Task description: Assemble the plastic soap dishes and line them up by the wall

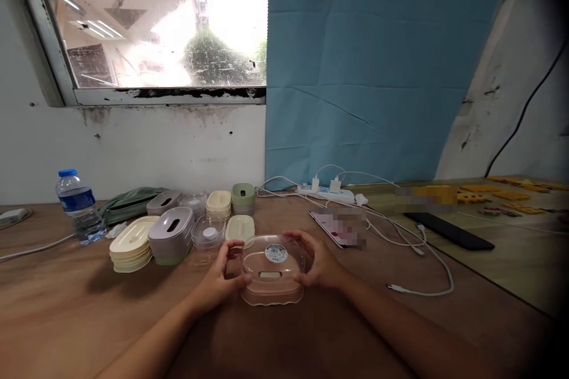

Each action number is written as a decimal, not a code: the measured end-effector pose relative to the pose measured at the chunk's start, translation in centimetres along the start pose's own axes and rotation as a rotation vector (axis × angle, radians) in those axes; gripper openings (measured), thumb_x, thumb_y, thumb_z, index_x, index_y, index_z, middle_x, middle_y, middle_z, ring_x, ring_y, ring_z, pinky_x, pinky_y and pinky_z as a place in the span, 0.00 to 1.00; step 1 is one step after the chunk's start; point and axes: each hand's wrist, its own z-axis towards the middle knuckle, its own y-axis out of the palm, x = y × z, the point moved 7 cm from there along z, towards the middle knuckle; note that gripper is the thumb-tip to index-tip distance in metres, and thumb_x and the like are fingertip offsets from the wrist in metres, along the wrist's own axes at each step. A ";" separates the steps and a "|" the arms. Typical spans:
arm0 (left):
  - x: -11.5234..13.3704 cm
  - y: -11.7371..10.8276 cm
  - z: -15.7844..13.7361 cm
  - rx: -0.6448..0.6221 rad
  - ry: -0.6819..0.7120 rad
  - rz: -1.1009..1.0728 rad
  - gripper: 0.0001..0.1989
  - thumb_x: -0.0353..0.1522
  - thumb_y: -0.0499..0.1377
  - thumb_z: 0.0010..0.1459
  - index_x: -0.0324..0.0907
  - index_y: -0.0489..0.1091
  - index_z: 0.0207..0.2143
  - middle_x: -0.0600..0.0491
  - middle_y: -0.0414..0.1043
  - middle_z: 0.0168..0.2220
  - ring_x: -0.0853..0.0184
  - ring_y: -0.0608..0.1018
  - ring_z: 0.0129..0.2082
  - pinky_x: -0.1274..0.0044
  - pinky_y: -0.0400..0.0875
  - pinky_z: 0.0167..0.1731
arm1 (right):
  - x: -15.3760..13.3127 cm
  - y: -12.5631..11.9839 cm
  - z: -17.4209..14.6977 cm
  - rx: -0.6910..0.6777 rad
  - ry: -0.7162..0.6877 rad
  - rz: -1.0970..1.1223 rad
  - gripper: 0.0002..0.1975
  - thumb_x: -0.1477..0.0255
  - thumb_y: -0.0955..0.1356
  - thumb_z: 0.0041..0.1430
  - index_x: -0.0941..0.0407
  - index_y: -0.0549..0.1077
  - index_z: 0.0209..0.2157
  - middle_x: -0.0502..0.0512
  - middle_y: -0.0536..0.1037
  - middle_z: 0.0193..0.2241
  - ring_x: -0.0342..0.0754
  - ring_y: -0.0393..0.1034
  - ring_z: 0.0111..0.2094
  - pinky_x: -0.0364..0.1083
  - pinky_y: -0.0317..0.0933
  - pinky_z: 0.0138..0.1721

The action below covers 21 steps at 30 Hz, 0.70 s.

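Note:
Between my two hands is a clear plastic container (272, 291) with rounded corners, a slot in its middle and a round printed sticker on it. My left hand (229, 272) grips its left side, thumb in front and fingers behind. On the opposite side my right hand (315, 260) holds it the same way, thumb near the slot. Just behind it lies a cream lid (240, 228). Left of that, clear plastic pieces (208, 233) are stacked beside purple-grey boxes (171, 235) with a dark slot on top.
Cream lids (132, 243) are stacked at left near a water bottle (77, 207) and a green cloth bag (128, 206). A green box (243, 198) stands at the back. Rightward lie a phone (335, 230), a power strip (326, 192), loose white cables (427, 294) and a black slab (448, 231).

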 end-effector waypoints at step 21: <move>4.9 1.2 -1.5 0.436 0.501 0.477 0.37 0.31 0.64 0.41 0.43 0.49 0.52 0.43 0.55 0.49 0.55 0.64 0.52 0.63 0.63 0.49 | -1.6 2.9 0.9 0.121 0.415 0.474 0.23 0.61 0.71 0.42 0.55 0.64 0.40 0.53 0.71 0.34 0.45 0.68 0.29 0.47 0.63 0.34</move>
